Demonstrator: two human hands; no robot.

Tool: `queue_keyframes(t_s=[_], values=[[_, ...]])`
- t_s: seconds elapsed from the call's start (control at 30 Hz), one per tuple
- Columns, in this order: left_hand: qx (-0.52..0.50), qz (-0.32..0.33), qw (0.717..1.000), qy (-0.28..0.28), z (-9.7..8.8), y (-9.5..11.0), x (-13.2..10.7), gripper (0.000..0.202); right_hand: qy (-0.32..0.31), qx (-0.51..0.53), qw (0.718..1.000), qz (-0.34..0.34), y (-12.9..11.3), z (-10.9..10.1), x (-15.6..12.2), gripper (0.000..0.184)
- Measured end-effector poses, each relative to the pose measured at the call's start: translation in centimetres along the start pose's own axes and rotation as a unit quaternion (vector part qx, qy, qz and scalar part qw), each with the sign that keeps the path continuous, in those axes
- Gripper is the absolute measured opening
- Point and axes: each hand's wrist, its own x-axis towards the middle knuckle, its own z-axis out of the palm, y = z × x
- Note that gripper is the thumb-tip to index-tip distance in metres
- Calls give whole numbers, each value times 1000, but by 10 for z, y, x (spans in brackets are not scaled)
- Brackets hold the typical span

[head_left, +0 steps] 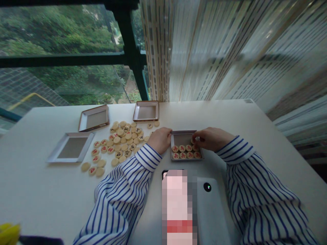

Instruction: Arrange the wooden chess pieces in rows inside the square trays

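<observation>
"Cream discs, red characters up: position?"

"In the box, two rows of four along its near side. Right end of the farther row partly covered by a hand. Box floor grey, bare at the far left."

"Right hand?"

"Over the box's right side, fingers curled, tips at one more disc beyond the two rows. Pinched or merely touched: not discernible."

"Left hand?"

"Thumb and fingertips closed on the box's far left corner. Both sleeves striped blue and white."

"Left of the box?"

"Pile of similar discs, spread toward the person's left; some faces marked red, some black, others plain. Beyond it, a brown-edged tray; farther left, a second brown-edged tray, set at a slant. Nearer the person, a white tray."

"Near side of the box?"

"Phone, screen blurred out. Just right of it, a white device with a dark round spot and green light. All rest on the white table."

"Surroundings?"

"Window with greenery behind, far left; striped curtain, far right."
</observation>
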Motion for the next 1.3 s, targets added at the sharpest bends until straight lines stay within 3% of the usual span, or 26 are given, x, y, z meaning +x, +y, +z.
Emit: queue_keyframes(t_s=[0.83,1.3], values=[[-17,10,1000,16,2,-1,0,28,24,-5,1000,-13,3,3,-1,31],[-28,10,999,41,-3,-1,-1,30,77,4,997,-10,1,-11,-15,30]])
